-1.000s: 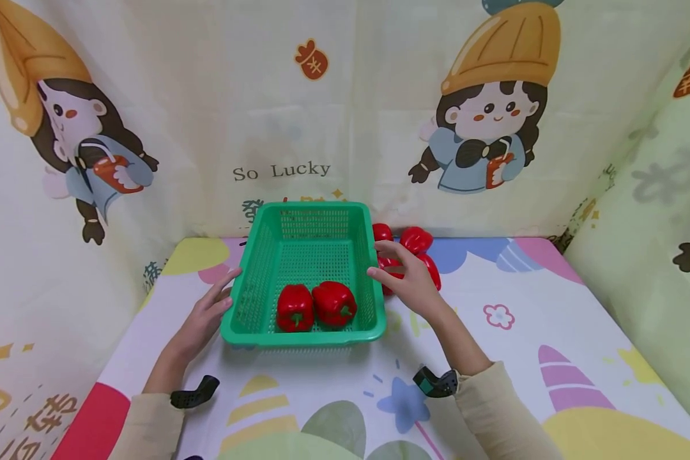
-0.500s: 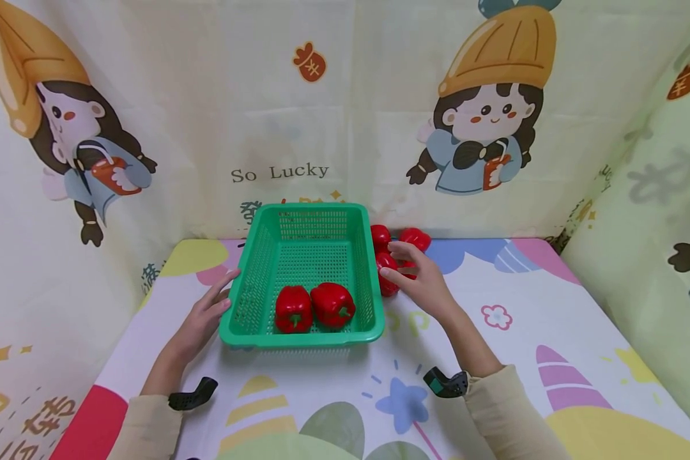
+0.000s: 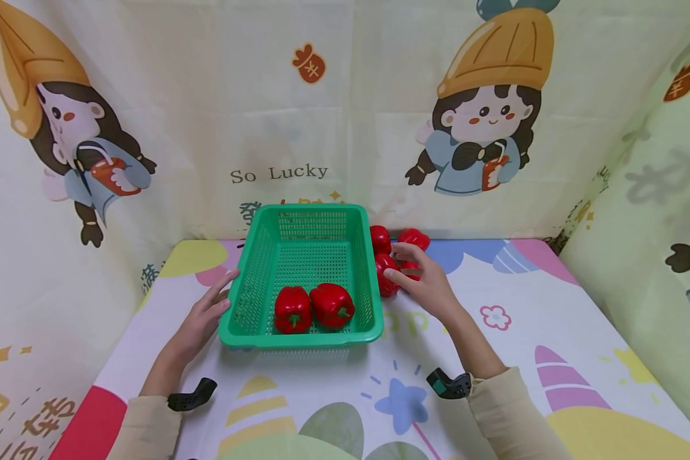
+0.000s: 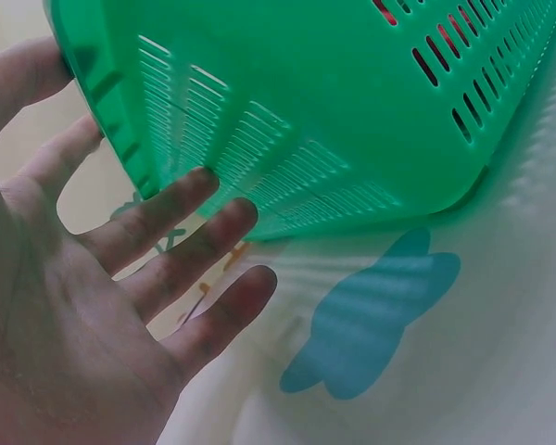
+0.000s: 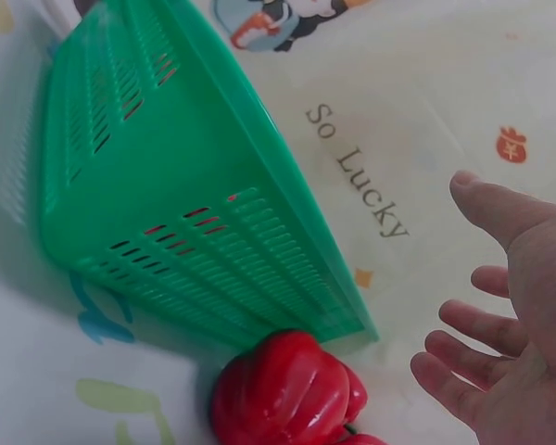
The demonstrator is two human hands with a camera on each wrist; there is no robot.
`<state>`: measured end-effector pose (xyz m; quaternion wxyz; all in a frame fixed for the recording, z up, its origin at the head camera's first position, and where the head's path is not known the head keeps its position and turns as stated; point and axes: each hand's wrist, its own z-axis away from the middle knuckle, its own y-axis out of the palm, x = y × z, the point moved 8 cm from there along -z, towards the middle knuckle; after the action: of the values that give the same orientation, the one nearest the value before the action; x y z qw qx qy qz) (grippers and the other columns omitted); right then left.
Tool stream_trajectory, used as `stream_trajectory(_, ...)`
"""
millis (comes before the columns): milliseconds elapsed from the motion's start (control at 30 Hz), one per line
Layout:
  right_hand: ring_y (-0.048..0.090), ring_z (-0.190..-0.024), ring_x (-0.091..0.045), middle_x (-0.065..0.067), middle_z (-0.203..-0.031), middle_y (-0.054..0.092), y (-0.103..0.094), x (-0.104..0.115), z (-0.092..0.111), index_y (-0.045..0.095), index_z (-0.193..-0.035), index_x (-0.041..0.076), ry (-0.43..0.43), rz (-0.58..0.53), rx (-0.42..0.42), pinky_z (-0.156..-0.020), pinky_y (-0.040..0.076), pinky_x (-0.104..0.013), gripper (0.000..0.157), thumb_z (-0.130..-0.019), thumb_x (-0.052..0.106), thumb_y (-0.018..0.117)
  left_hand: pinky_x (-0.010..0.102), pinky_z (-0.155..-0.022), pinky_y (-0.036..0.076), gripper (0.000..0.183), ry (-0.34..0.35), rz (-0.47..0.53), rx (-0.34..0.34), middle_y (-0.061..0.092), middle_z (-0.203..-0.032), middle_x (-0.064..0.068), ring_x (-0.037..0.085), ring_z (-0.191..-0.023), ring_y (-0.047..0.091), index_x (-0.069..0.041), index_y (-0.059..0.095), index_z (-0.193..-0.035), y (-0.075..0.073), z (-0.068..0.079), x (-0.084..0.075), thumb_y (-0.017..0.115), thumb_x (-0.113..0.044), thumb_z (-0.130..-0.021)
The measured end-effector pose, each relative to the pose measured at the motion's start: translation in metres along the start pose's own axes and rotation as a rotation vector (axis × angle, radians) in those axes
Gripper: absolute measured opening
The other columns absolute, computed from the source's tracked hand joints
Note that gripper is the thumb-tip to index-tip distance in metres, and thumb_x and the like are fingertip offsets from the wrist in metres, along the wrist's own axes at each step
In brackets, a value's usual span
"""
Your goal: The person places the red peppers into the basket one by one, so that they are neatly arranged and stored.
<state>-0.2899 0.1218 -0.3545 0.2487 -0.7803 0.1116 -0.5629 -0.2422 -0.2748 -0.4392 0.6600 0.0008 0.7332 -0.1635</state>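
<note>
A green plastic basket (image 3: 299, 340) stands on the table with two red bell peppers, one bell pepper (image 3: 292, 308) beside another bell pepper (image 3: 332, 305), at its near end. My left hand (image 3: 198, 326) is at the basket's left side, its thumb and a finger at the rim. The left wrist view shows its other fingers (image 4: 190, 241) spread loosely by the slotted wall. Off the basket's right side, my right hand (image 3: 428, 284) hovers with loosely bent fingers and holds nothing. Near it lie several more bell peppers, including one bell pepper (image 3: 387, 278) against the basket; another is partly hidden behind the hand.
A patterned white cloth (image 3: 483, 358) covers the table. A printed curtain (image 3: 374, 128) hangs along the back and both sides, close behind the basket and the outside peppers. Each wrist wears a small black device, such as the right wrist device (image 3: 448, 384).
My right hand has moved away from the basket's right rim, a little to the right, uncovering more of the pepper beside it. The left hand and basket stay in place.
</note>
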Motion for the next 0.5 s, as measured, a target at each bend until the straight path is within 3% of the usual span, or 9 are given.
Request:
stream_trajectory(267, 0.051, -0.126, -0.033, -0.01, -0.135, 0.055, -0.0049, -0.0039, 0.0019, 0.048, -0.137, 0.02, 0.002, 0.022, -0.009, -0.093, 0.053, -0.048, 0.054, -0.089, 0.031, 0.069, 0.008, -0.095, 0.038, 0.055, 0.023, 0.026, 0.012, 0.014, -0.16, 0.019, -0.006, -0.126, 0.038, -0.018, 0.015, -0.156, 0.0006, 0.0011, -0.0023, 0.034, -0.026, -0.105)
stream_trajectory(500, 0.052, -0.126, -0.029, -0.008, -0.135, 0.055, -0.0072, -0.0094, 0.0035, 0.048, -0.138, 0.018, 0.017, 0.024, -0.012, -0.093, 0.053, -0.047, 0.056, -0.088, 0.033, 0.07, 0.008, -0.095, 0.036, 0.054, 0.006, 0.008, 0.008, 0.012, -0.162, 0.013, -0.006, -0.128, 0.035, -0.023, 0.017, -0.156, 0.0008, 0.0004, -0.0012, 0.034, -0.028, -0.105)
